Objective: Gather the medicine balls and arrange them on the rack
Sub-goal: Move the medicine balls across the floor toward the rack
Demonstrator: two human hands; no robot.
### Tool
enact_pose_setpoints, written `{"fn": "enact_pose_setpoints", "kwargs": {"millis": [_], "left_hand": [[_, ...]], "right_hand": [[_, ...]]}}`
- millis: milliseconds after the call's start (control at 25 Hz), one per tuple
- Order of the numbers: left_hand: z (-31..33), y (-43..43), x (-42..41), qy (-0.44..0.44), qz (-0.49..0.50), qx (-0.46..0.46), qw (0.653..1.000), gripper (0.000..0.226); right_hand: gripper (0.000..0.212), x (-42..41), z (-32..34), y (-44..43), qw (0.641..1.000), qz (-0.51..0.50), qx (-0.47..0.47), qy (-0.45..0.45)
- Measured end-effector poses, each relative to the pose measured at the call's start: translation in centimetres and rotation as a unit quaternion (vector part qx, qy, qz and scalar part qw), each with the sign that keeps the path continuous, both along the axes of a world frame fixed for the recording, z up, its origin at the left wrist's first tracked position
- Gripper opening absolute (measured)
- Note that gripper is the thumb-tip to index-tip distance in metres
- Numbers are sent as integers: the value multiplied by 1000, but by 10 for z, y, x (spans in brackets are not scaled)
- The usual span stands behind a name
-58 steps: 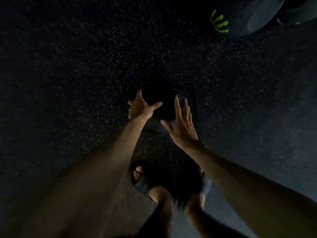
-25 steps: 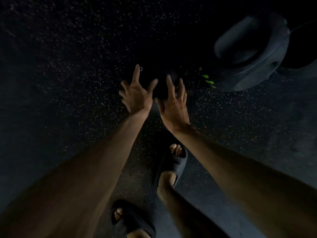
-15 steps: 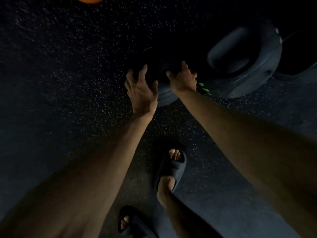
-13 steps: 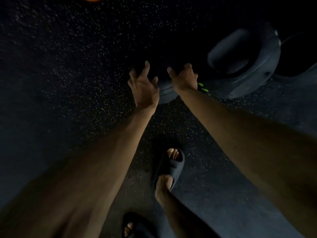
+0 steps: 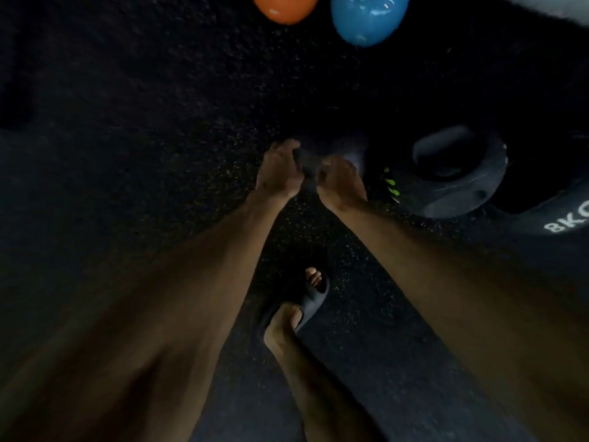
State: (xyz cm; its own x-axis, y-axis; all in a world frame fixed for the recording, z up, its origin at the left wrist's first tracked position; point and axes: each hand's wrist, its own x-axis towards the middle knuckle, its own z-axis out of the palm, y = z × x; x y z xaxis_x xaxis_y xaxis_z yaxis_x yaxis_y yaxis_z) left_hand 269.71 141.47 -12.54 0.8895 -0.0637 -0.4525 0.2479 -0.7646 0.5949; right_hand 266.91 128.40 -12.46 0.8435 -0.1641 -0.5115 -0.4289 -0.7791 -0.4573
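Note:
A black medicine ball [image 5: 345, 148] lies on the dark speckled floor, mostly hidden in shadow and behind my hands. My left hand [image 5: 278, 169] grips its left side with fingers curled over the top. My right hand [image 5: 340, 180] grips its right side, fingers curled too. The two hands sit close together. An orange ball [image 5: 284, 8] and a blue ball [image 5: 366, 19] lie further off at the top edge.
A larger black ball with recessed grips and green marks [image 5: 446, 177] sits just right of my hands. Behind it a black ball marked 8KG [image 5: 564, 220] shows at the right edge. My foot in a dark slide sandal [image 5: 310, 298] stands below.
My open hands have closed onto the black ball and drawn together. The view has tilted up, bringing the orange and blue balls into sight.

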Motion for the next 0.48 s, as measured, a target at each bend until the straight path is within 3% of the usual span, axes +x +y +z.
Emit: {"fn": "enact_pose_setpoints", "kwargs": {"millis": [160,320,480], "left_hand": [[86,126,-151,38,92,60,993,29],[168,223,-339,91,189,84,974,28],[243,304,-525,83,277,99,952,30]], "right_hand": [[32,-88,98,106,987,156,12,23],[34,-222,194,196,960,272,15,61],[34,-371,267,281,921,381,4,77]]}}
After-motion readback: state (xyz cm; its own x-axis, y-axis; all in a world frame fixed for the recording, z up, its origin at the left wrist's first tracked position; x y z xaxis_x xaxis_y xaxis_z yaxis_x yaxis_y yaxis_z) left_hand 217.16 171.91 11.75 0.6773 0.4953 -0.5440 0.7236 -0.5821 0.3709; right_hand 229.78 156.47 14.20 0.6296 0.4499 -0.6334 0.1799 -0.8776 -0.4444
